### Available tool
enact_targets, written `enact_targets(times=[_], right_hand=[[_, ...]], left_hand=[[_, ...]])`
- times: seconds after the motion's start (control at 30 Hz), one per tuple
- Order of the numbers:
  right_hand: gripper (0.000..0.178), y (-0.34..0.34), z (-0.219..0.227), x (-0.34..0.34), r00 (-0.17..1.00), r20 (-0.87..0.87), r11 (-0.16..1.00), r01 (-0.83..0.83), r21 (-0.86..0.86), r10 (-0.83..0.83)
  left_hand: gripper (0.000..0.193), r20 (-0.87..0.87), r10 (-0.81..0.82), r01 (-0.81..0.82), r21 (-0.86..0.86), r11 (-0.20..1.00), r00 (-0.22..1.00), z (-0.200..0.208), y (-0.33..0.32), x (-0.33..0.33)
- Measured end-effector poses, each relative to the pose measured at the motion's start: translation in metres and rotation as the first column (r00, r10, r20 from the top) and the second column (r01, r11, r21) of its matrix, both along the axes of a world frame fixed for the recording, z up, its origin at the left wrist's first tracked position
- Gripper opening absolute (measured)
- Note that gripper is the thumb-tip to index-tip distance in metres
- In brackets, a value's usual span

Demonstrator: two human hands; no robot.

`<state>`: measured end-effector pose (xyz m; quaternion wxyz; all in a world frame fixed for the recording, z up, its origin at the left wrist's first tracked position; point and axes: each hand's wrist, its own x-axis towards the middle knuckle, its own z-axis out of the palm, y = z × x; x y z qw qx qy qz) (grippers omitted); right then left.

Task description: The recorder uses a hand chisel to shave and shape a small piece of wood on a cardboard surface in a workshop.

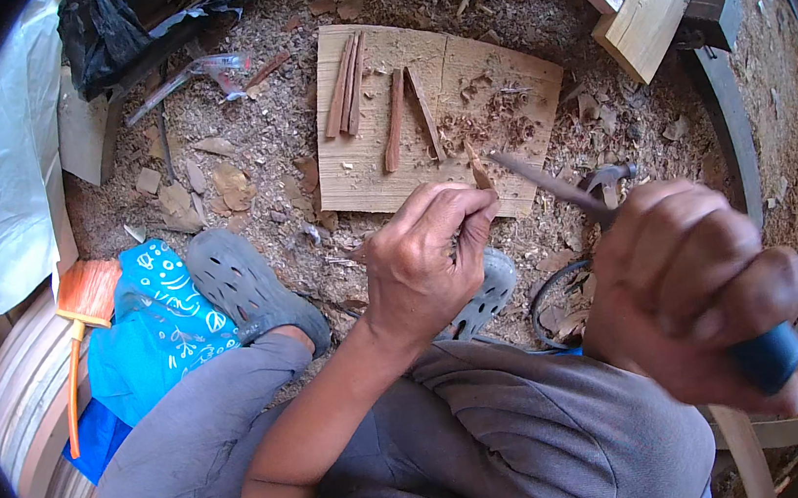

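My left hand (429, 250) pinches a small pointed wooden stick (479, 169), its tip standing up over the board's near edge. In my right hand (689, 285), a fist wraps the dark blue-green handle (769, 356) of a knife. The narrow dark knife blade (549, 183) points up and left, its end close to the stick; whether they touch I cannot tell. Beyond my hands lies a flat wooden board (381, 177). Several reddish-brown wooden sticks (394, 122) rest on its left and middle, and curled shavings (502, 119) are scattered on its right.
Behind my right hand a hammer (607, 176) lies on the shaving-covered ground. Curved wooden pieces (661, 3) stand at the far right. An orange brush (88, 299) and blue patterned cloth (157, 326) are at the left, with a black plastic bag (104, 37) beyond. My grey clogs (250, 281) flank the board's near side.
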<state>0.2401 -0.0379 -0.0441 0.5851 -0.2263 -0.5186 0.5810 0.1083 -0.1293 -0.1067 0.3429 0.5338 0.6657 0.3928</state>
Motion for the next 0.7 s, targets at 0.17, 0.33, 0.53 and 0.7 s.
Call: enact_targets(times=[0.17, 0.33, 0.53, 0.7], right_hand=[[0.065, -0.009, -0.029, -0.017, 1.000, 0.027, 0.996, 0.013, 0.085, -0.015], [0.069, -0.015, -0.042, -0.019, 0.994, 0.105, 0.989, -0.046, 0.141, 0.032], [0.073, -0.026, -0.032, -0.009, 0.995, -0.022, 0.995, 0.101, -0.005, -0.101], [0.076, -0.013, -0.031, -0.009, 1.000, -0.008, 0.997, 0.009, -0.076, -0.010]], left_hand=[[0.009, 0.010, 0.011, -0.011, 0.015, 1.000, 1.000, -0.001, -0.004, 0.003], [0.008, 0.005, 0.016, -0.016, 0.021, 1.000, 1.000, -0.006, -0.009, -0.004], [0.009, 0.038, 0.019, -0.019, -0.014, 1.000, 0.999, -0.001, -0.001, -0.002], [0.007, 0.032, -0.014, 0.012, 0.049, 0.999, 0.999, -0.008, -0.006, 0.001]])
